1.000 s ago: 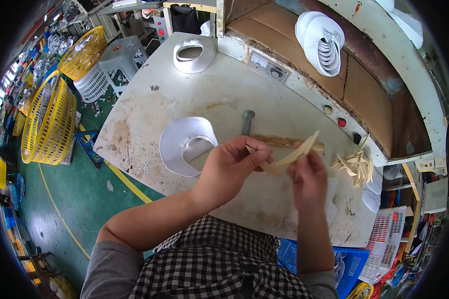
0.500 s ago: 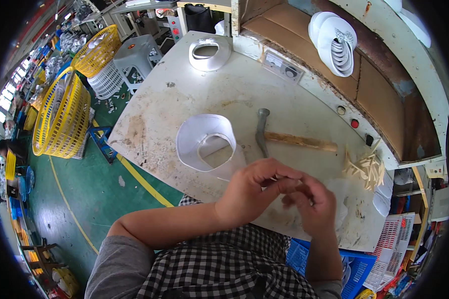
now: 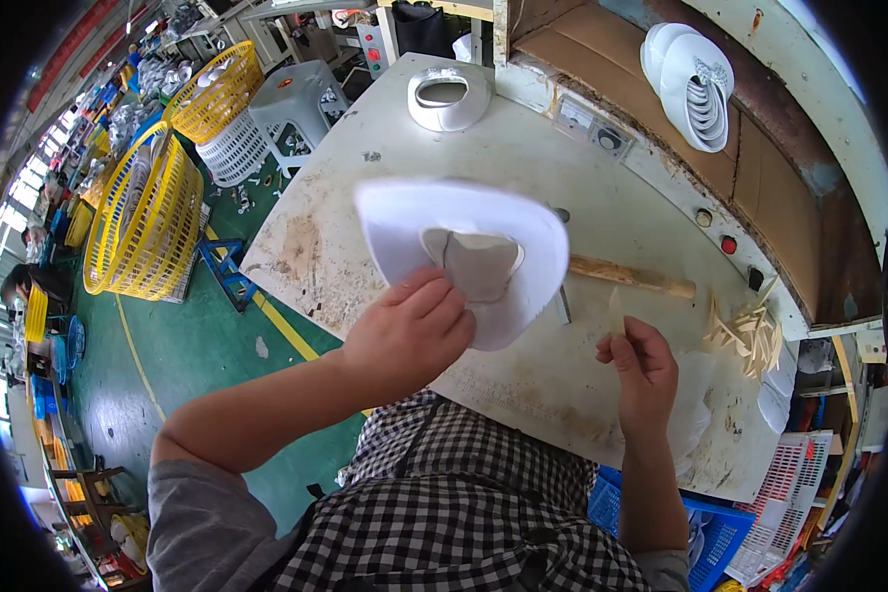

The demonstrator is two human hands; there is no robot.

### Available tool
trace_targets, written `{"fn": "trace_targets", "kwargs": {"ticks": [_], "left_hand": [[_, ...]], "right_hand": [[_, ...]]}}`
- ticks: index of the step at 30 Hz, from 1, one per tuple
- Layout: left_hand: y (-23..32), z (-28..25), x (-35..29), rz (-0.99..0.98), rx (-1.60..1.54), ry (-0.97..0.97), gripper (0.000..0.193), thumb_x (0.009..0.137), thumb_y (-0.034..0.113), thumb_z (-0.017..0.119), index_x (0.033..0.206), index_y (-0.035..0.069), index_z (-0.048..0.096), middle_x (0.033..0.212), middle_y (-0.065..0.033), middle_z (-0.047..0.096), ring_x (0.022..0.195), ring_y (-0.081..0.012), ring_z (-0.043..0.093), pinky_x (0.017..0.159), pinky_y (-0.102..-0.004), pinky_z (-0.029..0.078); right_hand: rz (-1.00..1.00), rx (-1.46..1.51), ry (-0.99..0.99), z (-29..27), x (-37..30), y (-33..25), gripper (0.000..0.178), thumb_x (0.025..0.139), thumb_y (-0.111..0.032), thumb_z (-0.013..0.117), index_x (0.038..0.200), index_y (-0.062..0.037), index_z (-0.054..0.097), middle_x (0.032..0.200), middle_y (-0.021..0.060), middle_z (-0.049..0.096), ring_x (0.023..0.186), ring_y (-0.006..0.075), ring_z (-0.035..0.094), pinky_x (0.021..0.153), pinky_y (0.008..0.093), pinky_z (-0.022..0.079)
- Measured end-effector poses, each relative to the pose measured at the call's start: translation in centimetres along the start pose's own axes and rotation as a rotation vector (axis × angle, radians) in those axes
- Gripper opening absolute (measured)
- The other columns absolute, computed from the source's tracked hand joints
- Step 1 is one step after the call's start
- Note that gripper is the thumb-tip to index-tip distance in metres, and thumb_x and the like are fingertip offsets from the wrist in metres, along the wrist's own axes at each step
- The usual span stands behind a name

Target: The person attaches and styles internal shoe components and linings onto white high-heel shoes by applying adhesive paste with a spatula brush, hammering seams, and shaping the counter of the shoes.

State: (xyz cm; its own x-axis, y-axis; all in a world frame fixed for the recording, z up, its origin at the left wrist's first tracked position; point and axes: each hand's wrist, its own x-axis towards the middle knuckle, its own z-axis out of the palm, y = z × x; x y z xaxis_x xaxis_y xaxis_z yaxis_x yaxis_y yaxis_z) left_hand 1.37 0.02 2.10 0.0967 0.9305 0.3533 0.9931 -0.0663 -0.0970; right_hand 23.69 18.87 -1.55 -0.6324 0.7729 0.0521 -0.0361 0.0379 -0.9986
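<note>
In my left hand (image 3: 416, 324), a white curved piece (image 3: 540, 259) with an oval opening, resembling a shoe upper, is lifted off the table and slightly blurred. My fingers pinch its near edge. My right hand (image 3: 643, 373) is to the right of it, closed on a thin pale pointed strip (image 3: 617, 312) that stands up between thumb and fingers. Beyond, a hammer (image 3: 641, 277) lies on the table; the white piece hides most of its head. A similar white piece (image 3: 449, 115) with a silvery rim rests at the table's far end.
Several pale strips (image 3: 752, 333) lie heaped at the right of the worn table (image 3: 311, 202). Stacked white pieces (image 3: 689, 94) with silvery trim sit on a cardboard-lined shelf (image 3: 582, 44). Yellow baskets (image 3: 173, 242) and a grey stool (image 3: 296, 99) stand on the left. A blue crate (image 3: 725, 543) is below the table.
My hands, close together before, have parted. The left hand has moved left and picked the white piece up from the table. The strip now shows in my right hand.
</note>
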Motion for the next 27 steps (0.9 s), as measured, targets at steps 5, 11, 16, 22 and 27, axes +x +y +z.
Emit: {"fn": "trace_targets", "kwargs": {"ticks": [5,11,16,22,27], "left_hand": [[1.5,2.7,-2.0,0.056,0.111,-0.265,0.03,0.076,0.018,0.06,0.101,0.003,0.066,0.112,-0.0101,0.058,0.119,-0.0276,0.05,0.109,-0.0434,0.037],[2.5,2.8,-1.8,0.263,0.254,-0.621,0.038,0.08,0.02,0.056,0.11,-0.001,0.066,0.121,-0.0125,0.057,0.116,-0.0294,0.052,0.107,-0.0405,0.039],[2.5,2.6,-4.5,0.016,-0.003,-0.342,0.043,0.083,0.02,0.052,0.112,-0.01,0.063,0.121,-0.0227,0.057,0.115,-0.032,0.055,0.108,-0.0407,0.036],[2.0,1.8,-4.6,0.094,0.123,-0.292,0.045,0.08,0.02,0.054,0.114,-0.008,0.062,0.118,-0.0192,0.06,0.111,-0.0311,0.056,0.109,-0.0426,0.037],[1.8,0.8,-3.7,0.135,0.047,-0.325,0.039,0.078,0.019,0.054,0.103,-0.007,0.067,0.11,-0.0179,0.062,0.103,-0.0299,0.059,0.107,-0.0419,0.039]], "right_hand": [[-0.183,-0.049,-0.428,2.3,-0.6,0.0,0.021,0.091,-0.002,0.064,0.111,0.002,0.063,0.093,0.0122,0.069,0.086,0.0157,0.067,0.077,0.0284,0.054],[-0.466,-0.183,-0.608,11.1,1.9,-1.1,0.019,0.089,0.002,0.059,0.106,-0.0005,0.065,0.095,0.0172,0.068,0.085,0.0255,0.068,0.075,0.033,0.053],[-0.142,-0.252,-0.481,10.8,2.3,3.7,0.024,0.088,0.007,0.054,0.11,0.0016,0.063,0.102,0.0192,0.067,0.094,0.0321,0.066,0.083,0.0358,0.052],[-0.015,-0.286,-0.412,12.0,2.4,0.8,0.02,0.093,0.003,0.054,0.111,0.0004,0.062,0.096,0.0183,0.068,0.087,0.031,0.068,0.076,0.0367,0.053],[0.005,-0.386,-0.391,12.3,2.9,0.9,0.015,0.094,-0.005,0.056,0.106,0.0009,0.063,0.092,0.0187,0.068,0.085,0.0319,0.067,0.075,0.038,0.053]]}}
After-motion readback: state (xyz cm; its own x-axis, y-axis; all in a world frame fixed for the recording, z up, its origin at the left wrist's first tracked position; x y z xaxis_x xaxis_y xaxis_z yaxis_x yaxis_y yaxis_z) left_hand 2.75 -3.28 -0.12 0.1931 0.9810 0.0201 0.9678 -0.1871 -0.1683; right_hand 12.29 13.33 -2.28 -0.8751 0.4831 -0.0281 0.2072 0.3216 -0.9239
